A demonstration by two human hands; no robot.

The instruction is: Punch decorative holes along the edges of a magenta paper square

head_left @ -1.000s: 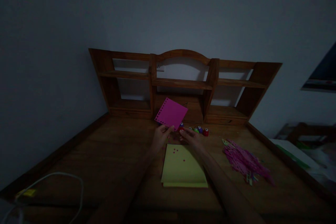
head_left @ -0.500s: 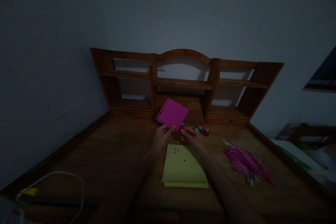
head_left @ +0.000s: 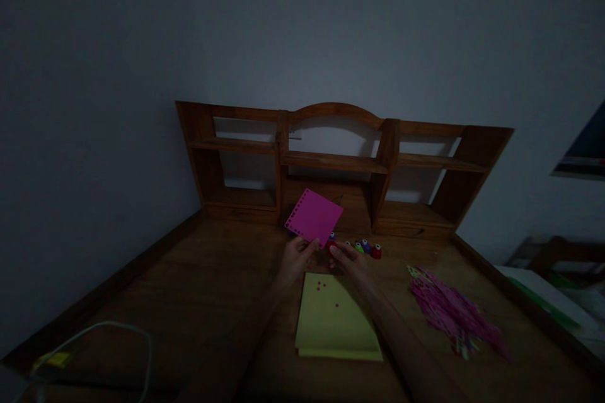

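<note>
My left hand point(head_left: 297, 258) pinches the lower corner of a square sheet of pink paper point(head_left: 316, 216), held tilted above the desk. Small punched holes run along the sheet's left and lower-left edges. Beside that corner, my right hand point(head_left: 350, 259) is closed on a small red craft punch point(head_left: 333, 245), partly hidden by the fingers. Whether the paper sits in the punch's slot is too dark to tell. Below both hands lies a yellow paper pad point(head_left: 334, 327) with several tiny pink dots on it.
More craft punches, among them a green one point(head_left: 359, 247) and a red one point(head_left: 376, 251), stand behind my right hand. A heap of pink paper strips point(head_left: 454, 308) lies to the right. Wooden shelving point(head_left: 333, 162) backs the desk; a white cable point(head_left: 118, 325) loops at front left.
The view has tilted up slightly, so everything sits lower in the picture. Both hands keep their hold on the pink paper and the red punch, with little visible movement between them.
</note>
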